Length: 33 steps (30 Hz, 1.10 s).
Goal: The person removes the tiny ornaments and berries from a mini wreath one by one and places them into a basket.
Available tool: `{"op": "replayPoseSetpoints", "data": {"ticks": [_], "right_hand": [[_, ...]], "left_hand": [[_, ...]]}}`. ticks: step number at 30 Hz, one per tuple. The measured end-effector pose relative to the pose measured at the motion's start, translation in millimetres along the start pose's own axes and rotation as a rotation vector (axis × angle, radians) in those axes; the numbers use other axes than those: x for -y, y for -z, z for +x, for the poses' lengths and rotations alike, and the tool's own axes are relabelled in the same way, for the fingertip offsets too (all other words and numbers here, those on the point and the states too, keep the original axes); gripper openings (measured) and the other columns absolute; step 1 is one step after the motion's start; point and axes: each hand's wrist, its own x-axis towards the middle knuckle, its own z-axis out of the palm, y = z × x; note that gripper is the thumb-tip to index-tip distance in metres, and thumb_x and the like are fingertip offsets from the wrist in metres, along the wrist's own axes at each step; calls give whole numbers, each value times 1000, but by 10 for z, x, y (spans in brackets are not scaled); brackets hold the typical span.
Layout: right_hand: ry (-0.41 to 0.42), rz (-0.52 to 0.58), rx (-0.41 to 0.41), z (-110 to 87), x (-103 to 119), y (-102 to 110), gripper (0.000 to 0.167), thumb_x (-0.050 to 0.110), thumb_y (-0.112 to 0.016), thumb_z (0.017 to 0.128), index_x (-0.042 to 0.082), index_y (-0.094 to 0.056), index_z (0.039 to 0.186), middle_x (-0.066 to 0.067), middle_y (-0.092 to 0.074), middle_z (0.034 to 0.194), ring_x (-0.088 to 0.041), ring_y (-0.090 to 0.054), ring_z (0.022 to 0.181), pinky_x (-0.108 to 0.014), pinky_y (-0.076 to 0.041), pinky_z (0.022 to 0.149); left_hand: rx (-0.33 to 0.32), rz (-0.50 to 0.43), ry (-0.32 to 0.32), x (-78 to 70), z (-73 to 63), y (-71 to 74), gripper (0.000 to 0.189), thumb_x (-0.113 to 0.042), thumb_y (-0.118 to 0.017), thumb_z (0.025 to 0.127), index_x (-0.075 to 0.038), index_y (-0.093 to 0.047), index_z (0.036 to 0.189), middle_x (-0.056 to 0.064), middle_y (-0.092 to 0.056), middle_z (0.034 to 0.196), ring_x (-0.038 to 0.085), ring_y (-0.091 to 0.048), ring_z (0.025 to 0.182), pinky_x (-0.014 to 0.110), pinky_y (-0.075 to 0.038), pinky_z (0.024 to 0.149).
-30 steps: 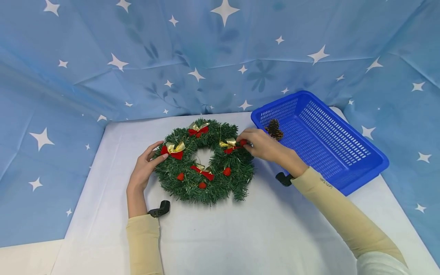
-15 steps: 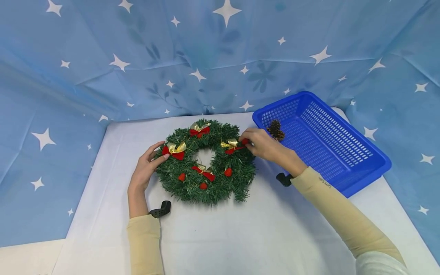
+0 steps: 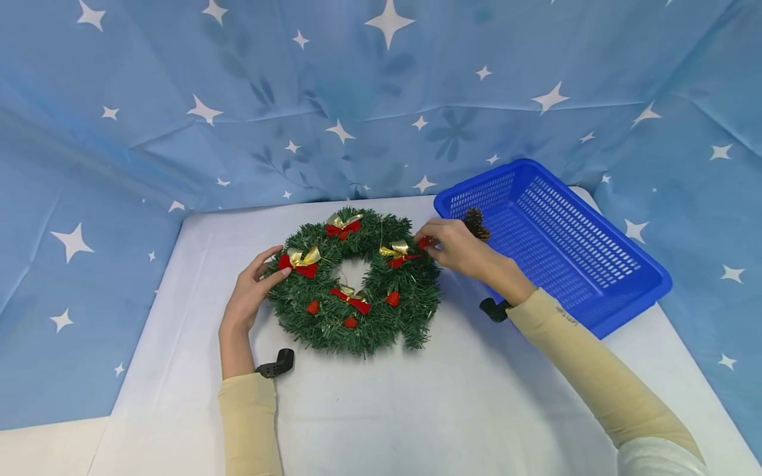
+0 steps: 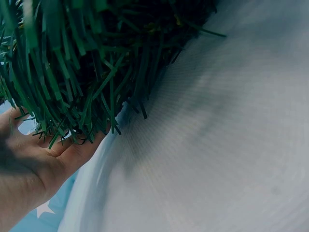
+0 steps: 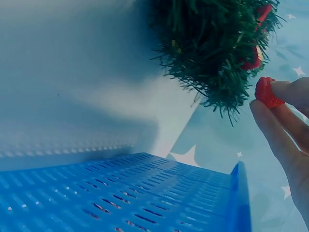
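A green Christmas wreath (image 3: 357, 337) lies on the white table, with red and gold bows (image 3: 351, 299) and several small red berries (image 3: 350, 322). My left hand (image 3: 253, 291) grips its left edge, thumb on top beside a bow; in the left wrist view the fingers (image 4: 82, 147) partly vanish among the green tips. Between thumb and fingertips my right hand (image 3: 455, 248) pinches a red, glittery berry (image 5: 268, 93) over the wreath's right side, by a bow (image 3: 399, 254). The right wrist view has the berry just off the green tips.
A blue plastic basket (image 3: 631, 238) with slotted sides stands to the right, close to my right forearm. Brown pine cones (image 3: 475, 225) lie at its left end. Behind the table hangs a blue curtain (image 3: 381, 145) with white stars.
My right hand has shifted slightly back and to the right with the berry, away from the bow. The left hand and the wreath have stayed in place.
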Motion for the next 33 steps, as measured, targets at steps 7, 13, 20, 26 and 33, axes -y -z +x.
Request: {"op": "replayPoseSetpoints", "data": {"ticks": [7,13,20,26,33], "right_hand": [[-28,37,-5,-25,41,104,22,-12,-70,89,-5,-74,109,-19,-73,107,-33,-74,96,-42,-62,82],[-65,48,-12,-51,47,234,24,-10,-70,90,-3,-74,112,-19,-75,109,-33,-76,94,-45,-62,81],[-127,78,0,-91,40,368,25,-8,-69,92,0,-75,114,-17,-74,112,-33,-74,101,-43,-62,85],[-174,80,-18,-133,29,483,24,-7,-67,93,1,-76,115,-18,-74,114,-34,-75,100,-41,-62,83],[-228,91,-65,-221,-41,567,24,-6,-70,92,-2,-75,115,-19,-74,115,-32,-75,99,-40,-62,84]], "left_hand": [[-4,4,-27,-11,-32,6,70,-36,-70,99,-29,-38,161,11,-12,172,37,-7,159,72,-16,120],[-5,0,-36,-22,-40,1,70,-37,-71,99,-29,-39,161,12,-13,172,37,-9,159,72,-14,120],[-5,2,-37,-20,-28,3,70,-37,-71,99,-29,-39,161,11,-12,172,36,-8,159,71,-13,121],[-3,-1,-34,-20,-30,-2,70,-36,-70,99,-29,-38,161,11,-12,172,36,-7,159,71,-13,121],[-2,8,-40,-7,-29,2,70,-38,-70,99,-29,-38,161,10,-11,173,37,-7,159,71,-13,121]]}}
